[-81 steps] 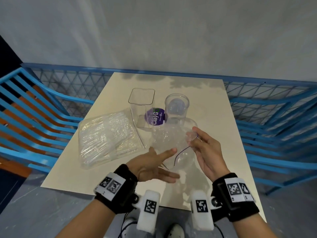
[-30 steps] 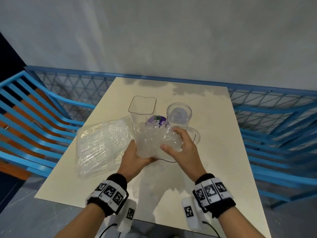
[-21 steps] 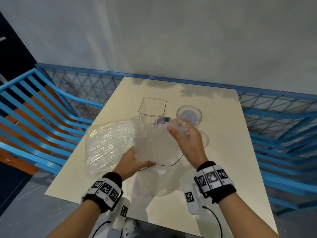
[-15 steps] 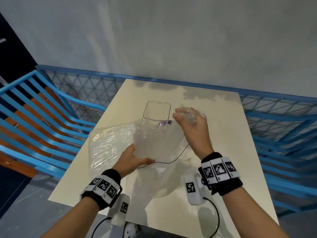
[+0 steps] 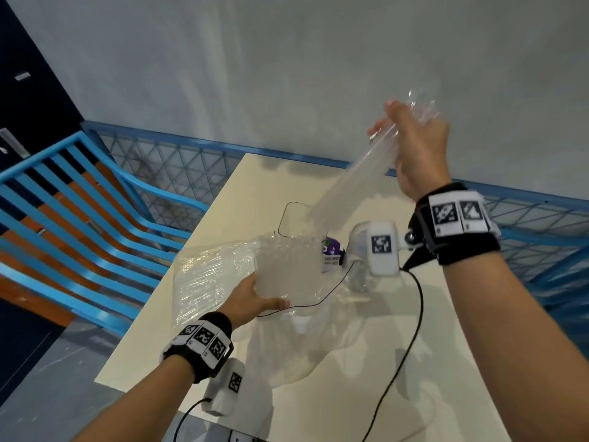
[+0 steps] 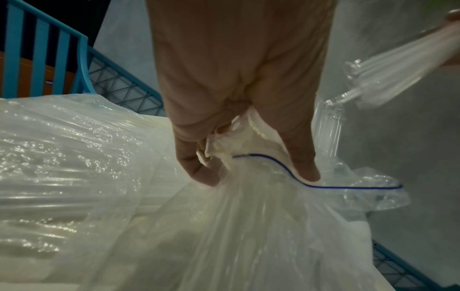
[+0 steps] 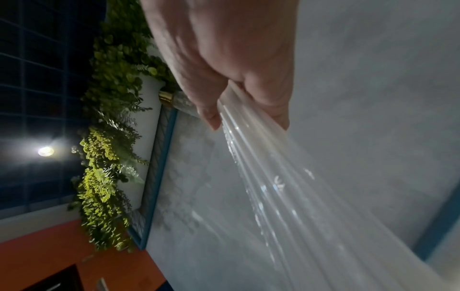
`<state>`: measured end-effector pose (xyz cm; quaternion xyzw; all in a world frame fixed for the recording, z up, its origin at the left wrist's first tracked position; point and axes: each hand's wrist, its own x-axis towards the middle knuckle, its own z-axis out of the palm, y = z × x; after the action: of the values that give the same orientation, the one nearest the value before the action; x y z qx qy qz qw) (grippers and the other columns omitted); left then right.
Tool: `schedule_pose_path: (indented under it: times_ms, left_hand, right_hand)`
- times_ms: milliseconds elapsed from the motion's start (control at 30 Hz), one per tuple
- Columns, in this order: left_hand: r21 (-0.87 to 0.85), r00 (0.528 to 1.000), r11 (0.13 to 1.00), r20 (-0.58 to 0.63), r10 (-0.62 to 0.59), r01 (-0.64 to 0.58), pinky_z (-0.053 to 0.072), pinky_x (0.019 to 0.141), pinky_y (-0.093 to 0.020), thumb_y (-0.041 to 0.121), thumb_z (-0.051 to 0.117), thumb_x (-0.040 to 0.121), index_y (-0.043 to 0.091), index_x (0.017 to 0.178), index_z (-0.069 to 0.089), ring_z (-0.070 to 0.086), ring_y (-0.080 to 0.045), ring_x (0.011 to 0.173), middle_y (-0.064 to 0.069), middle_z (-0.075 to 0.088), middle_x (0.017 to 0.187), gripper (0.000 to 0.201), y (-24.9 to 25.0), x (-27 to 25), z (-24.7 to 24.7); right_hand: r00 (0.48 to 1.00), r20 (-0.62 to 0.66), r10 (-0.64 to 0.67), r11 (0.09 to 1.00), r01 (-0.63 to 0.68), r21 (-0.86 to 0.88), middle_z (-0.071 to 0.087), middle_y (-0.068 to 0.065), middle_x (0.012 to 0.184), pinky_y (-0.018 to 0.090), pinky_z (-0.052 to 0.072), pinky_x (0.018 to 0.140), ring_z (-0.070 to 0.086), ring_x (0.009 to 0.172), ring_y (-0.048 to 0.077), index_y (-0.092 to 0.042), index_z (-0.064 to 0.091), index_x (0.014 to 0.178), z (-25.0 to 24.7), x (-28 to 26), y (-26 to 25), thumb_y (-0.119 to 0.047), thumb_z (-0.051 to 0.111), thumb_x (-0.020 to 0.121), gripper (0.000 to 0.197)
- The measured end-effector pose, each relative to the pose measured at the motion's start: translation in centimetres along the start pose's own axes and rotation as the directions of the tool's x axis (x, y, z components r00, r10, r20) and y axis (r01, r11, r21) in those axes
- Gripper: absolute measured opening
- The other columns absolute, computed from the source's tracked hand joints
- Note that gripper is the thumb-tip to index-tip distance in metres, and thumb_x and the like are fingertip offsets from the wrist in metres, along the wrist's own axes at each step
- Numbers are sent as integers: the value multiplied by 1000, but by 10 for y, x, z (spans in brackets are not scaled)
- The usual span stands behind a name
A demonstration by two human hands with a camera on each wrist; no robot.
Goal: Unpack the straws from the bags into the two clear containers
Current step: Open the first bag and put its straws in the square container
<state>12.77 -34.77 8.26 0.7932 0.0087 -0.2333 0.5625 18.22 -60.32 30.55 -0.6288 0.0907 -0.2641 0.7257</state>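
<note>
**Straw bundle: light, slick, easily scattered**

Right hand (image 5: 414,148) is raised above the table (image 5: 430,362), fingers wrapped around the upper end of a bundle of clear straws (image 5: 353,180); the lower ends hang free over the open bag (image 5: 287,272). Left hand (image 5: 251,301) pinches the bag's blue-lined mouth, thumb on top. Straws look light and stiff but slippery, so they will likely fan out; best gripped near mid-length. Square container (image 5: 291,218) stands just behind the bag, second bag (image 5: 207,282) alongside.
</note>
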Motion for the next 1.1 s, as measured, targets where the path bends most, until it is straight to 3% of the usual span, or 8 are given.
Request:
schedule_pose_path:
  times_ms: [133,300,433,533,667,867,1000,1100]
  left_hand:
    - [1,1000,1000,-10,-19,19,49,97,-31,20,89,65,22,118,55,63,-17,108,4,67,115,63,1,2,0]
    - [-39,999,999,-28,-35,34,49,84,-20,16,88,67,18,120,55,63,-15,107,5,66,113,62,-3,-4,-2]
    - [-44,998,998,-35,-55,53,51,93,-29,21,89,66,17,123,56,64,-16,109,4,68,116,66,-11,-6,-3]
    - [-41,998,998,-39,-53,52,50,97,-32,21,88,67,19,124,56,63,-14,109,5,67,116,65,-12,-6,-2]
    - [-34,999,999,-35,-38,37,50,98,-33,20,88,68,19,123,56,63,-14,108,5,67,116,64,-10,-6,0]
    - [-21,1000,1000,-23,-15,14,51,88,-23,18,87,69,21,116,58,65,-10,105,6,69,111,55,-7,-7,2]
    - [-11,999,1000,-39,-6,6,51,98,-35,22,89,66,18,119,60,66,-14,106,3,70,114,61,-9,-7,4]
    - [-21,998,1000,-56,20,-21,51,97,-36,25,90,64,18,120,61,67,-15,106,3,71,114,63,-8,-9,8]
  right_hand:
    - [993,-82,-87,996,84,-31,65,-2,56,41,55,73,64,61,20,-17,59,80,29,29,13,-19,68,80,9]
    - [995,47,-83,965,92,-245,68,5,85,10,46,63,60,69,8,-13,57,89,48,18,87,-23,67,87,15]
    - [972,73,225,890,-174,-422,67,5,93,25,47,76,61,87,20,-6,64,94,44,18,143,-38,70,81,35]
    - [891,113,441,723,-278,-633,54,4,66,30,42,64,52,71,24,-10,52,63,41,21,162,-53,68,79,49]
    - [800,166,576,624,-299,-722,62,17,122,43,46,100,58,113,33,2,60,111,35,25,160,-69,63,73,81]
    - [962,197,190,836,-53,-546,68,7,112,35,49,93,61,103,17,-11,67,110,10,27,78,-32,65,88,31]
    - [969,223,106,953,-35,-302,68,2,94,29,53,85,66,95,18,-16,65,101,-27,-24,55,-17,58,92,11]
    - [909,326,261,913,-122,-389,64,3,113,13,52,76,66,92,2,-17,57,121,-41,-79,92,-26,70,84,40]
